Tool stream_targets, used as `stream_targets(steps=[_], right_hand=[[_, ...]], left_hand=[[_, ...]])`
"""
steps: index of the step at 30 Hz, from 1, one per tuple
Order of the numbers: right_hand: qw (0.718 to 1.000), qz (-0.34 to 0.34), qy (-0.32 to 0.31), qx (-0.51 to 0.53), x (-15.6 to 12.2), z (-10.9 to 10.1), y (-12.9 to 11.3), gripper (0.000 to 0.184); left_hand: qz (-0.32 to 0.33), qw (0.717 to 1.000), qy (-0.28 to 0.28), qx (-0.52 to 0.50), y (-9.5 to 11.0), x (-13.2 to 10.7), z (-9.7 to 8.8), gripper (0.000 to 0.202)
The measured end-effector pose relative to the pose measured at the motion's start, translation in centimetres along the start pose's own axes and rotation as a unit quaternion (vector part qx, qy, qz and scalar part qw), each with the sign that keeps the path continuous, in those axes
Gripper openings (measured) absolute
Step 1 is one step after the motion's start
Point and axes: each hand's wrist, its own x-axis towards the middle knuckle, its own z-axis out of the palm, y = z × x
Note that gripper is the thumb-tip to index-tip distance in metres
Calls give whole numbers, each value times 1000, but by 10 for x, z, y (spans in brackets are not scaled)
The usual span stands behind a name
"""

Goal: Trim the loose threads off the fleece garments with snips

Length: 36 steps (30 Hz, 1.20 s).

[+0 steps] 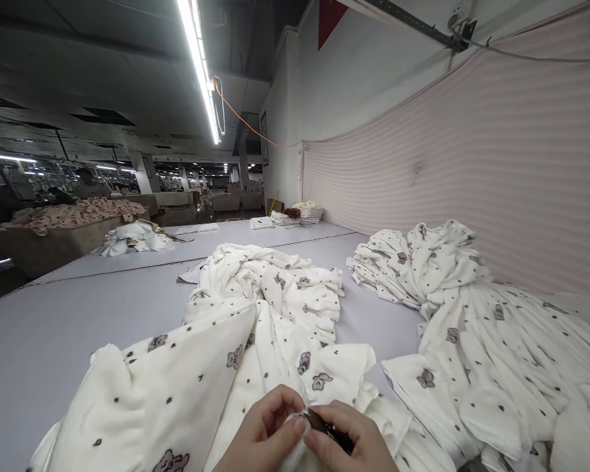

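Low in the head view my left hand is closed, pinching a bit of white fabric between thumb and fingers. Close against it, my right hand is wrapped around dark thread snips, whose tip meets the pinched edge. My fingers partly cover the snips, so their blades hardly show. The white fleece fabric with printed grey bears and small dark marks spreads in front of and beneath both hands. It runs back into a bunched heap on the table.
A second heap of the same bear-print fabric lies to the right, beside a pink striped cloth on the wall. Folded white stacks stand at the far end of the pale table. A white pile lies back left, with pink garments beyond.
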Motion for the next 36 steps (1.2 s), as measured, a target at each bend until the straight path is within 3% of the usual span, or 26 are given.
stream_targets(steps=[4,9,15,18,21,23,26,28,31,36], right_hand=[[999,30,-23,35,3,-8,-7,21],[988,42,-54,135,3,-12,3,23],[977,63,-38,199,1,-14,13,25],[969,86,72,218,-5,-20,18,32],[950,89,260,146,-10,-34,28,34],[940,101,318,75,-8,-44,37,30],[941,107,313,71,4,-54,46,31],[953,85,273,105,12,-56,47,33],[965,62,235,97,17,-56,41,31],[961,83,256,67,4,-52,41,31]], left_hand=[[-25,999,-4,30,5,3,0,28],[-45,998,-13,43,8,8,3,30],[-53,992,-35,104,13,14,12,25],[-14,996,31,86,29,19,5,21],[71,978,171,-101,53,32,-10,16],[123,961,190,-160,63,44,-13,12],[131,983,127,16,60,62,4,13],[125,978,83,145,48,71,23,14],[122,965,52,226,31,81,46,5],[94,950,45,295,31,82,38,7]])
